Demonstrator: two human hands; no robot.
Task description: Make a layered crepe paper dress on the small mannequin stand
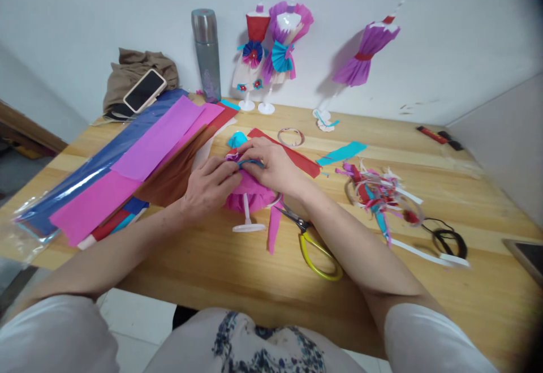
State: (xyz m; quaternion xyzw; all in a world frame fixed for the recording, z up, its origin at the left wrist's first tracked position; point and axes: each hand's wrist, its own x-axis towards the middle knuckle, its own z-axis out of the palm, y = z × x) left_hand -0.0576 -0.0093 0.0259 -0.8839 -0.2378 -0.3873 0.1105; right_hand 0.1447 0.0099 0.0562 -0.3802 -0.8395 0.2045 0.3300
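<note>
A small dress form (247,209) with a white stand lies tilted on the table, dressed in a pink crepe paper skirt (254,198). Both of my hands meet at its waist. My left hand (212,183) has its fingers closed on a narrow blue paper strip (250,162). From the other side my right hand (271,163) pinches the same strip. Turquoise paper (237,139) shows just beyond my fingers. Yellow-handled scissors (314,243) rest beside my right forearm, close to a pink paper scrap (274,228).
Crepe paper sheets (156,141) are stacked at left, near a phone (145,90) and a thermos (206,56). Several dressed forms (257,28) stand by the wall. Red strip (292,155), turquoise strip (341,153), tape ring (291,137), scrap pile (377,192) and black cord (449,243) lie rightward.
</note>
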